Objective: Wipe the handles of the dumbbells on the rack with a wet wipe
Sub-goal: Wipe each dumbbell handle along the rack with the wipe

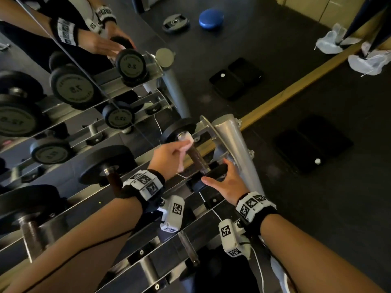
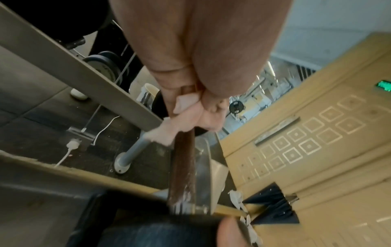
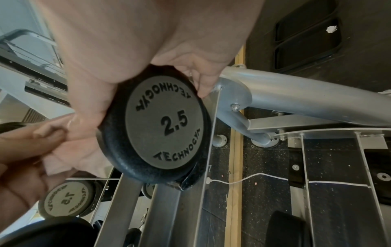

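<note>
Fingers of left hand (image 1: 169, 154) pinch wet wipe (image 1: 186, 142) round handle (image 1: 197, 160); right hand (image 1: 227, 180) grips dumbbell end (image 3: 165, 127).

White wipe (image 1: 186, 142) round racked dumbbell's handle (image 1: 197, 160)

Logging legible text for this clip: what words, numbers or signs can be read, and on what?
"2.5" and "TECHNOGYM", printed twice and partly hidden: end cap of the dumbbell that the right hand grips.
"7.5", mirrored: reflected dumbbell cap in the mirror.
"22.5", mirrored: reflected cap.
Green wall sign: too blurred to read.
Wrist-band markers: patterns, no text.
</note>
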The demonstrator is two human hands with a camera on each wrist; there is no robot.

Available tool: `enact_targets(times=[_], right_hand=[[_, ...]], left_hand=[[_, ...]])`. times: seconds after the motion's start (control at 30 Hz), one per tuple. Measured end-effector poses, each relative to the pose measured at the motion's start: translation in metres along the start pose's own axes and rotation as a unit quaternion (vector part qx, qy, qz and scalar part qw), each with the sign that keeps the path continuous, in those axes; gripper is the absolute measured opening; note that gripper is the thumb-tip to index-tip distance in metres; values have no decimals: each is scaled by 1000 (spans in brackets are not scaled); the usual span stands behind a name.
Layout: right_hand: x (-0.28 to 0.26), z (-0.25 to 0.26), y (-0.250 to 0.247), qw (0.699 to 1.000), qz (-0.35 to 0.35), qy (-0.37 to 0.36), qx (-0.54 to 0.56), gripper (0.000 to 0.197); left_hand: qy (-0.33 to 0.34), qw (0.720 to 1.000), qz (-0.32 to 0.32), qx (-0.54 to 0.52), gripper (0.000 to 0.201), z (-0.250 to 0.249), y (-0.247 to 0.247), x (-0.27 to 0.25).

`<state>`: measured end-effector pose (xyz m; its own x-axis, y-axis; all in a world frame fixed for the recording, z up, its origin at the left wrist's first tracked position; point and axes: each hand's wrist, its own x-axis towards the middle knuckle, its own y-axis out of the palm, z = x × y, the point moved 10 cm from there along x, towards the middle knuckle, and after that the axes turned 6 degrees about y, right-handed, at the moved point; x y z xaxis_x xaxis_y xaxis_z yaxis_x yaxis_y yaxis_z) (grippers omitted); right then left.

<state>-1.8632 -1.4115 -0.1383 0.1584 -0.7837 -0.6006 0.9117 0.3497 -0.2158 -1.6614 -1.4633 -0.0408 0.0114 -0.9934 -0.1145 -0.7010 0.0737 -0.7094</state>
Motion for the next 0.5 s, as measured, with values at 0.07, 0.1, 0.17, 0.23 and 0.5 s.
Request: enact_targets(times=[0.07,0.1,0.17,0.23,0.5], right_hand=[[0,-2,1,1000,-5,2,11,119],[0,-4,2,1000,-10,5,21,121],[0,-7,3,999,-17,10,39,124],[0,-8,4,999,-22,11,43,124],[-3,1,-1,1000,-17,7,20,118]], left_hand=[[8,998,-61,6,34,-3,-17,5],[17,998,-57,11,35,-6,-16,8],[62,996,1,67,38,-15,3,12],[124,967,110,191,47,-21,41,11],[285,875,209,333,52,-42,80,-7]])
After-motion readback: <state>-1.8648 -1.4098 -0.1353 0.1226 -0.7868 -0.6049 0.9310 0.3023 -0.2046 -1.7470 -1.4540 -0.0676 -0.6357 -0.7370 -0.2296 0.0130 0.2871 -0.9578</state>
